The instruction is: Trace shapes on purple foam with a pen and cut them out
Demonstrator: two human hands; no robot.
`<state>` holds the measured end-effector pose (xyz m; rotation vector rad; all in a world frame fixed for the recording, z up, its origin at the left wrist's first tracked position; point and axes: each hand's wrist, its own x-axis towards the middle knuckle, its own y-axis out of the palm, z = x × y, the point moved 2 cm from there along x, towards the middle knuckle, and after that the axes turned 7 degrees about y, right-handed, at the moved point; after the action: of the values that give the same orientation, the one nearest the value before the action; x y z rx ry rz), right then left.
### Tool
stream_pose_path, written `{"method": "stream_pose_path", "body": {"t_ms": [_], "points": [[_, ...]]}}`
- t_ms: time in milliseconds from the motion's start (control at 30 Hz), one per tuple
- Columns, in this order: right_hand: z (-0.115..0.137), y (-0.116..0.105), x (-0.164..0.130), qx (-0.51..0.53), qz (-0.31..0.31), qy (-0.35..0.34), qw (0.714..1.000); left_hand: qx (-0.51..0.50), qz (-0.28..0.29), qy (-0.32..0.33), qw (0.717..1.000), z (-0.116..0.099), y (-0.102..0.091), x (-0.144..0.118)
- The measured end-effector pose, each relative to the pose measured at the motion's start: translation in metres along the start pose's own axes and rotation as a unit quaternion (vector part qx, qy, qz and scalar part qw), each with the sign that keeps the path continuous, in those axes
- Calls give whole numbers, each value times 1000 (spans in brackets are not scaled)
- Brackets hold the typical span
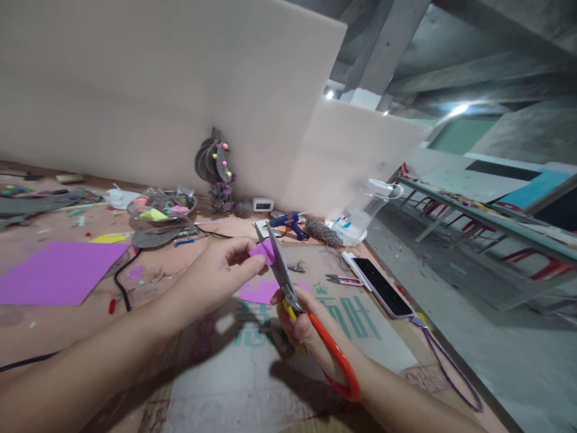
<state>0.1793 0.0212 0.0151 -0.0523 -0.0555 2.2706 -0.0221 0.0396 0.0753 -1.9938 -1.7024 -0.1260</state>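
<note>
Between the thumb and fingers of my left hand (234, 263) is a small purple paper piece (267, 251). My right hand (295, 322) grips a pair of scissors (282, 269) with an orange handle loop and a yellow inner part. The blades are parted and point away from me, with the purple piece at them. Under the hands, another purple scrap (256, 293) lies on a white printed sheet (216, 391). A larger purple sheet (58, 273) rests flat to the left.
Behind my hands are a blue glue gun (291, 224), grey yarn (323, 231) and a bowl of scraps (162, 207). At the right lie small snips (345, 280) and a phone (383, 287), near the table edge. A clear jug (367, 207) stands at the back right.
</note>
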Motion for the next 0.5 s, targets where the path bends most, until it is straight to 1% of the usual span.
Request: {"method": "stream_pose_path", "body": {"t_ms": [67, 233, 500], "points": [[0, 0, 0, -2, 3, 0, 1000, -7, -7, 0, 1000, 0, 1, 0], [5, 2, 0, 11, 31, 10, 999, -19, -15, -6, 1000, 1, 1, 0], [7, 3, -2, -3, 28, 7, 1000, -12, -16, -4, 1000, 0, 0, -1]]}}
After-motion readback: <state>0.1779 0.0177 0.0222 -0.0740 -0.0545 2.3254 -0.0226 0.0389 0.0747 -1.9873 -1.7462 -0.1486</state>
